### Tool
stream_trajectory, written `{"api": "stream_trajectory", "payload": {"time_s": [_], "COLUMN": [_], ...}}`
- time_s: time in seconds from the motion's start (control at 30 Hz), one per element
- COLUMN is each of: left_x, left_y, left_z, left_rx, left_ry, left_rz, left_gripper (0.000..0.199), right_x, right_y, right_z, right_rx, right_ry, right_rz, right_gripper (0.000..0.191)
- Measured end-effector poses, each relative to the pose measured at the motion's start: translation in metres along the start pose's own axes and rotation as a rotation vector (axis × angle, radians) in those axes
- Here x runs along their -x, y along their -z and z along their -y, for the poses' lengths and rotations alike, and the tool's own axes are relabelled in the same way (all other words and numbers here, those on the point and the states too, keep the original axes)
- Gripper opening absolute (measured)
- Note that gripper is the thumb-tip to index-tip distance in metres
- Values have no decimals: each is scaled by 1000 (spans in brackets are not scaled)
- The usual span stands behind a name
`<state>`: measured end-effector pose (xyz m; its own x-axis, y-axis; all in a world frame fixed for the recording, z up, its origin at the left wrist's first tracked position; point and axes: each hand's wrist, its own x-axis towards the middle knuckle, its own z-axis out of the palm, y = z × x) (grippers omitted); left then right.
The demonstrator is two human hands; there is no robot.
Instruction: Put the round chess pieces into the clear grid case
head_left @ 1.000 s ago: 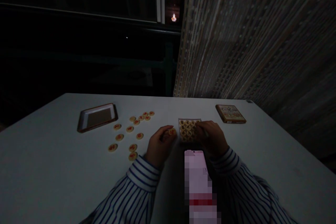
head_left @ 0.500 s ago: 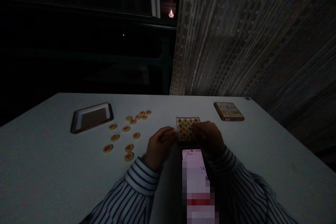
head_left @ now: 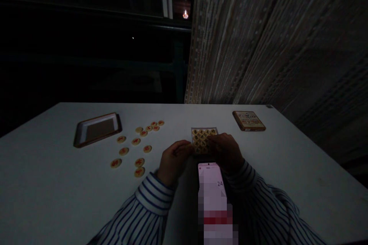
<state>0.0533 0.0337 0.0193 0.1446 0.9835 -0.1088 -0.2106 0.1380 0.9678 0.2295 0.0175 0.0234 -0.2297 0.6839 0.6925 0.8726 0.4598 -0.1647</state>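
A small clear tray (head_left: 204, 129) holds rows of round xiangqi pieces (head_left: 202, 137) with black characters. At its left edge is my left hand (head_left: 174, 160), the fingers closed on what looks like a pale xiangqi piece, mostly covered and dim. My right hand (head_left: 227, 151) reaches over the tray's right side with fingers bent down onto the pieces. What lies under those fingertips is hidden. Just below the tray, a lit phone (head_left: 214, 191) lies between my forearms, its screen partly blurred and showing 24.
Several loose xiangqi pieces (head_left: 136, 141) with red characters are scattered on the white table (head_left: 71, 191) to the left. Behind them sits an open, shallow box half (head_left: 117, 122). A printed box lid (head_left: 248, 120) lies at the back right, before a string curtain (head_left: 230, 46).
The whole view has shifted slightly, so table items appear a little farther left. Both hands stay at the tray, the right fingers moving slightly left over the pieces.
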Motion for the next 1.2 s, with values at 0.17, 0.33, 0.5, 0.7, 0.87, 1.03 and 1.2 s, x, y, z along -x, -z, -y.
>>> {"api": "stream_trajectory", "payload": {"time_s": [0.17, 0.33, 0.5, 0.7, 0.87, 1.03, 1.2], "left_x": [0, 2, 2, 0, 1, 4, 6], "left_y": [-1, -1, 0, 2, 0, -4, -7], "left_z": [-1, -3, -5, 0, 0, -4, -5], "left_rx": [-20, -53, -76, -64, 4, 48, 52], "left_ry": [56, 36, 19, 24, 58, 84, 79], "left_rz": [-11, -28, -12, 12, -5, 15, 9], "left_gripper": [28, 26, 26, 27, 31, 35, 31], "right_x": [0, 0, 0, -2, -1, 1, 0], "right_y": [1, -1, 0, 1, -1, -4, -3], "right_z": [1, 1, 2, 4, 3, 2, 5], "right_rx": [8, 37, 38, 42, 49, 20, -35], "right_ry": [1, -2, -7, -11, 6, 89, 146], "right_rz": [18, 54, 69, 110, 108, 95, 110], "right_gripper": [22, 23, 22, 21, 23, 23, 23]}}
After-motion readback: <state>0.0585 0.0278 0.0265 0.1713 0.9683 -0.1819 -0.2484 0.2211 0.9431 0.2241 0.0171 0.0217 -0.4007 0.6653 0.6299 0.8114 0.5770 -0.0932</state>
